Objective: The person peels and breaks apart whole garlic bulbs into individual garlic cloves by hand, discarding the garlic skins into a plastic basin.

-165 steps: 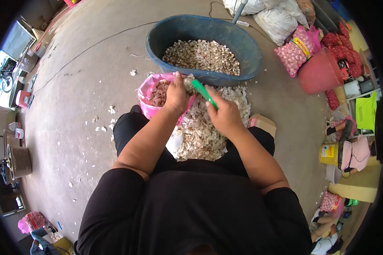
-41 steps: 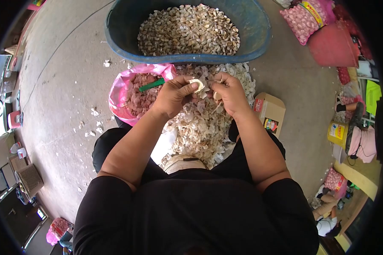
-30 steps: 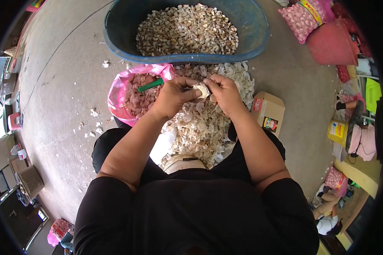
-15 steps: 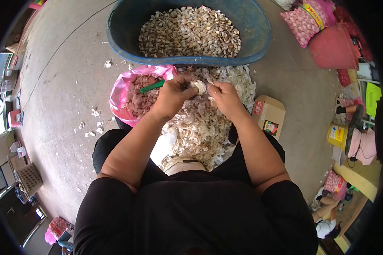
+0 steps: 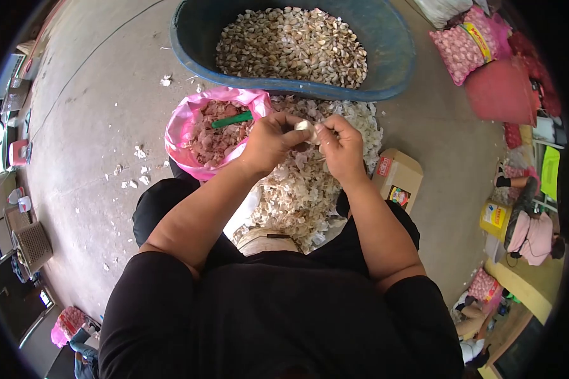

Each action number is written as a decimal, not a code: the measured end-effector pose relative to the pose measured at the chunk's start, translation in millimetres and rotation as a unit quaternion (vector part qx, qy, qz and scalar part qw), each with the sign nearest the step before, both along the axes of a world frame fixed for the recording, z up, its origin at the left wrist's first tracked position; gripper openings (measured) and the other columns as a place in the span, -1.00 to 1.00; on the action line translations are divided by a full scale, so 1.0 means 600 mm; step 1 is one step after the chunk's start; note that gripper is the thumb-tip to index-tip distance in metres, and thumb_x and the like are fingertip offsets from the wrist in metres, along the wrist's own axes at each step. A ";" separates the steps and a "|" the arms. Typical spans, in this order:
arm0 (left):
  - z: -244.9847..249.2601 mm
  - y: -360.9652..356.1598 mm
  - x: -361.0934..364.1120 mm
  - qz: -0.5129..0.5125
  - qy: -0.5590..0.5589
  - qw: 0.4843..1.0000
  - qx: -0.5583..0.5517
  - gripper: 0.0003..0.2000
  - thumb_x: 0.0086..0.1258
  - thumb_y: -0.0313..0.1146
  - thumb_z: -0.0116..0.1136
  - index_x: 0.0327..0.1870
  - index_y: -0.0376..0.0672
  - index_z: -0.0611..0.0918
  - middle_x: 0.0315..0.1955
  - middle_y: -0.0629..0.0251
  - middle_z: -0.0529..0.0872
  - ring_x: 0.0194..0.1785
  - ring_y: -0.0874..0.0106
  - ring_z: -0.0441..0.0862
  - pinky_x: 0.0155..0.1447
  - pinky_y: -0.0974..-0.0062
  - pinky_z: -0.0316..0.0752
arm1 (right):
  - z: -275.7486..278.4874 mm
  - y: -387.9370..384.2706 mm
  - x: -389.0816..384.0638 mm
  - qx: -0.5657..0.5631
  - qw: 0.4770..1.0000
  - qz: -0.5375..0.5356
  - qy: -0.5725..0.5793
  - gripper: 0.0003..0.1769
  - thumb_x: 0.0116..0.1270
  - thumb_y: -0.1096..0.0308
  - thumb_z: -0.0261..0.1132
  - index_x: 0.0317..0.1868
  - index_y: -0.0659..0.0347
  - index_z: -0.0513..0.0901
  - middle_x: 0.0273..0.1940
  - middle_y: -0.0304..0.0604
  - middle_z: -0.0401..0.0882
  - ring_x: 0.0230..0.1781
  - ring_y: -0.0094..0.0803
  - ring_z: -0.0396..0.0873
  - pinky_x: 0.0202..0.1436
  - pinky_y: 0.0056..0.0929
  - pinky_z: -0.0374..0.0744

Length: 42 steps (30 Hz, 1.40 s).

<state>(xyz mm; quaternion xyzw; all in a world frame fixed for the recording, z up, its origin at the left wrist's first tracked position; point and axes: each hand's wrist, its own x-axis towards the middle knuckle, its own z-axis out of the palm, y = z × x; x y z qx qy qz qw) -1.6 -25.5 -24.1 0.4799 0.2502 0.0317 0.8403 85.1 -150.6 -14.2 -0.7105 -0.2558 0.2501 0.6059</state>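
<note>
My left hand (image 5: pixel 265 145) is closed around a whitish garlic bulb (image 5: pixel 305 128), thumb on top. My right hand (image 5: pixel 343 150) pinches the bulb's right side between thumb and forefinger. Whether it grips a clove or only skin is too small to tell. Below both hands lies a heap of papery garlic skins (image 5: pixel 297 196) between my legs. Left of my left hand, a pink bag (image 5: pixel 174 134) stands open, holding reddish skins or scraps. A green handle (image 5: pixel 232 120) rests on that content; its other end is hidden.
Ahead stands a blue tub (image 5: pixel 385 79) of loose garlic cloves (image 5: pixel 291 47). A cardboard box (image 5: pixel 406 169) lies right of the heap. Far right are a garlic sack (image 5: pixel 461 54), a red bucket (image 5: pixel 499 91) and a seated person (image 5: pixel 531 237). Skin scraps dot the floor at left.
My hands have come closer together, and the right one now touches the bulb's side. The whole view has shifted and tilted slightly.
</note>
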 end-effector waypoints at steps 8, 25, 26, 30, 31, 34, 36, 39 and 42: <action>0.011 0.009 0.003 0.017 -0.049 0.989 -0.138 -0.84 0.16 -0.55 0.13 -0.24 -0.26 0.49 -0.39 0.30 0.57 -0.38 0.49 0.55 -0.31 0.61 0.49 | 0.001 0.004 0.007 0.059 0.976 -0.067 0.196 -0.86 0.17 0.40 0.23 -0.49 0.23 0.47 -0.60 -0.39 0.38 -0.64 -0.73 0.27 -0.63 -0.74 0.25; 0.003 0.007 0.004 0.031 0.000 0.998 -0.058 -0.91 0.20 -0.44 0.14 -0.42 -0.24 0.50 -0.55 0.34 0.55 -0.51 0.56 0.51 -0.43 0.64 0.47 | -0.017 0.002 0.019 -0.094 0.978 -0.036 -0.180 -0.82 0.12 0.32 0.28 -0.35 0.27 0.57 -0.57 -0.21 0.52 -0.62 -0.48 0.41 -0.49 -0.50 0.42; 0.003 0.006 0.005 0.041 0.000 0.999 -0.022 -0.90 0.20 -0.44 0.14 -0.44 -0.24 0.50 -0.56 0.35 0.55 -0.52 0.57 0.51 -0.45 0.64 0.46 | -0.006 0.002 0.011 -0.076 0.995 0.005 -0.071 -0.83 0.13 0.33 0.27 -0.35 0.26 0.57 -0.57 -0.19 0.52 -0.63 -0.45 0.41 -0.49 -0.49 0.42; -0.003 0.003 0.003 0.022 0.003 0.998 0.062 -0.89 0.22 -0.41 0.13 -0.46 -0.22 0.50 -0.59 0.39 0.52 -0.55 0.59 0.46 -0.47 0.67 0.39 | 0.009 -0.001 0.014 -0.203 0.969 0.134 -0.044 -0.83 0.17 0.33 0.21 -0.34 0.28 0.57 -0.61 -0.11 0.51 -0.66 -0.40 0.39 -0.50 -0.44 0.41; 0.007 0.006 0.001 0.020 0.015 0.999 0.027 -0.89 0.23 -0.38 0.12 -0.45 -0.21 0.51 -0.59 0.41 0.51 -0.55 0.60 0.44 -0.45 0.67 0.37 | 0.001 -0.001 0.014 -0.156 0.978 0.137 -0.001 -0.79 0.17 0.30 0.22 -0.34 0.31 0.56 -0.62 -0.10 0.50 -0.67 -0.42 0.37 -0.52 -0.44 0.40; -0.001 0.019 -0.006 0.035 0.036 0.998 -0.047 -0.87 0.23 -0.34 0.12 -0.44 -0.19 0.51 -0.61 0.43 0.48 -0.56 0.61 0.40 -0.46 0.68 0.32 | 0.023 0.002 0.016 -0.160 0.968 0.169 0.095 -0.74 0.13 0.24 0.25 -0.35 0.32 0.56 -0.60 -0.06 0.51 -0.65 -0.44 0.40 -0.48 -0.43 0.41; -0.003 0.024 -0.007 0.057 0.050 0.994 -0.080 -0.86 0.23 -0.33 0.13 -0.46 -0.19 0.52 -0.61 0.43 0.48 -0.58 0.61 0.38 -0.47 0.68 0.30 | 0.018 -0.003 0.030 -0.248 0.927 0.274 0.061 -0.70 0.12 0.20 0.26 -0.34 0.32 0.56 -0.57 -0.05 0.53 -0.62 -0.39 0.43 -0.45 -0.41 0.42; 0.004 0.027 -0.009 0.077 0.071 0.991 -0.086 -0.84 0.21 -0.33 0.15 -0.49 -0.19 0.51 -0.61 0.43 0.49 -0.60 0.61 0.37 -0.50 0.66 0.30 | 0.022 -0.004 0.026 -0.319 0.912 0.230 -0.121 -0.67 0.11 0.16 0.26 -0.34 0.31 0.56 -0.53 -0.04 0.55 -0.58 -0.33 0.47 -0.40 -0.38 0.44; 0.006 0.026 -0.013 0.045 0.078 0.996 -0.004 -0.82 0.22 -0.31 0.15 -0.51 -0.21 0.51 -0.60 0.43 0.49 -0.61 0.63 0.36 -0.52 0.66 0.31 | 0.026 0.013 0.017 -0.237 0.947 0.153 -0.151 -0.72 0.12 0.22 0.25 -0.33 0.29 0.54 -0.52 -0.01 0.54 -0.58 -0.26 0.46 -0.42 -0.37 0.42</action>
